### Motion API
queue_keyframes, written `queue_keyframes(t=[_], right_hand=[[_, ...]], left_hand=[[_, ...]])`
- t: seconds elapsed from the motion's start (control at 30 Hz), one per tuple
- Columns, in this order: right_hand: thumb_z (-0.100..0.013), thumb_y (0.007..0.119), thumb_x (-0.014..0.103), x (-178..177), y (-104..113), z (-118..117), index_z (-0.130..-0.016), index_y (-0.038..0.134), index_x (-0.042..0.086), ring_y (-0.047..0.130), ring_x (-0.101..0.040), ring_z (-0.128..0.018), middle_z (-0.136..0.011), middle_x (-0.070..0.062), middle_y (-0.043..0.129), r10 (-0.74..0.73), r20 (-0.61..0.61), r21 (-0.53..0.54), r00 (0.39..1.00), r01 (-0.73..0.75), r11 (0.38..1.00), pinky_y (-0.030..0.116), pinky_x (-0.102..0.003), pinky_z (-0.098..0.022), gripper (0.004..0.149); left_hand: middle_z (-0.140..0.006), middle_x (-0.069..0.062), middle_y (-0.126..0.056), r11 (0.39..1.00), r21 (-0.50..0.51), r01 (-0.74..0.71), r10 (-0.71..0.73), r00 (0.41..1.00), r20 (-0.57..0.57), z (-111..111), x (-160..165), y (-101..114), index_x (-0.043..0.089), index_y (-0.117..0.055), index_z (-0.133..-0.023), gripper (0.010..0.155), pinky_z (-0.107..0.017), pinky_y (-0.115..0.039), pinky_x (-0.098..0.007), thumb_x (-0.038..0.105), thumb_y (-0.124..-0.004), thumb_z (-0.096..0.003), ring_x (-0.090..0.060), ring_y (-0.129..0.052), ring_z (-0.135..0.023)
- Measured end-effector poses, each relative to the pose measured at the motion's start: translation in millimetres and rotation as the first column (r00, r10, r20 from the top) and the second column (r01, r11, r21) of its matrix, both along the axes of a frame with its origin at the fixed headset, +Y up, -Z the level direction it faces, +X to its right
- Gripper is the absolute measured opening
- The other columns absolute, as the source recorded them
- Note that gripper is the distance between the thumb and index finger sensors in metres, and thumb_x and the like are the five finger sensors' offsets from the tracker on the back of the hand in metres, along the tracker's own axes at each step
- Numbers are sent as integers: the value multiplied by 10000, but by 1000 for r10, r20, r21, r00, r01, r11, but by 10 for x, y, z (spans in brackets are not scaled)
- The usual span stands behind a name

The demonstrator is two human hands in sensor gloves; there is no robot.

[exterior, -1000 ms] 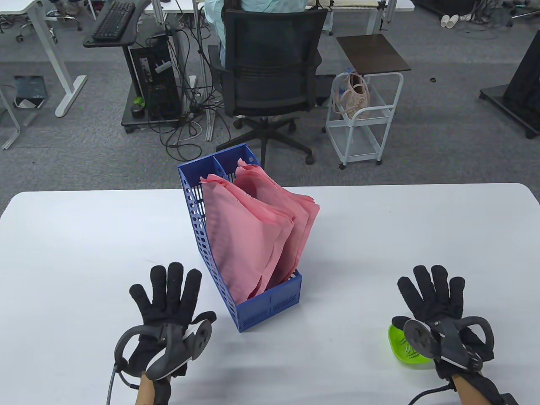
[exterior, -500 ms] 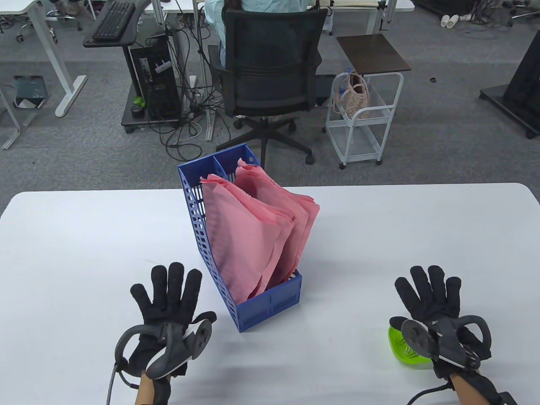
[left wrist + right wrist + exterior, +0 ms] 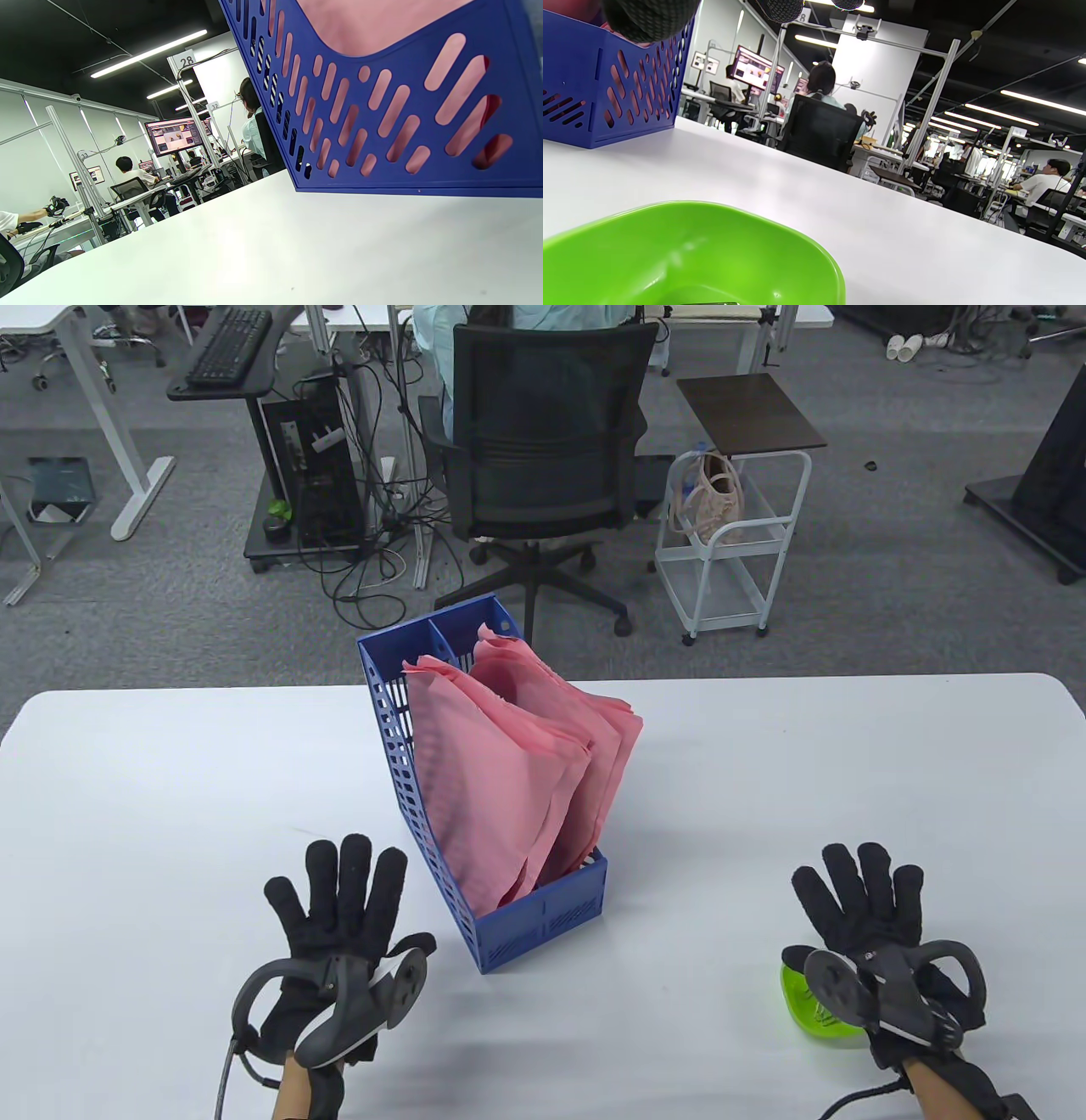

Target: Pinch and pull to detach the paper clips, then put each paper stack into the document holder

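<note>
A blue slotted document holder stands mid-table with several pink paper stacks leaning inside it. My left hand lies flat on the table to the holder's left, fingers spread and straight, holding nothing. My right hand rests flat at the front right, fingers spread, empty. Under its wrist sits a green dish with paper clips in it. The left wrist view is filled by the holder's side wall, pink paper behind the slots. In the right wrist view the green dish is in front and the holder at left.
The white table runs wide on both sides of the holder. Beyond its far edge stand a black office chair with a seated person, a white trolley and desks on grey carpet.
My right hand has slid slightly back toward the front edge and a little left. The left hand, holder and papers have not moved.
</note>
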State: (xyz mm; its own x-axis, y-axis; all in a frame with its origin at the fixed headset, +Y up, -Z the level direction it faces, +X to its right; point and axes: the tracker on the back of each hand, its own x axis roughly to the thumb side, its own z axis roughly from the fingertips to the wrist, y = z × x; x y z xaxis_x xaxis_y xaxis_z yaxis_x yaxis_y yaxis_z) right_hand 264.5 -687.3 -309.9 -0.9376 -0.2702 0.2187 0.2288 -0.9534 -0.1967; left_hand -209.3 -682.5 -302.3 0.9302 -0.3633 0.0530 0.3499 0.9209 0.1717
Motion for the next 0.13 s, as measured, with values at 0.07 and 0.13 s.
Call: queue_keyframes(t=[0.07,0.13], right_hand=[[-532,560,582,-3,0,2,-1173,229,190,84,-580,-1079,-1224,-279,120,3,0,-1,1000,-3,1000,148,-715,-760,821],[-531,560,582,-5,0,2,-1173,231,188,84,-579,-1079,-1223,-279,123,5,0,0,1000,-5,1000,149,-715,-761,822]], left_hand=[[-1192,-218,98,1000,0,3,-3,1000,1,0,2,-2,158,121,-1127,898,-707,-159,-810,650,-276,-489,-561,26,-1078],[-1192,-216,99,1000,1,4,-4,1000,2,-2,3,-2,159,121,-1127,897,-712,-157,-806,651,-276,-490,-561,27,-1079]])
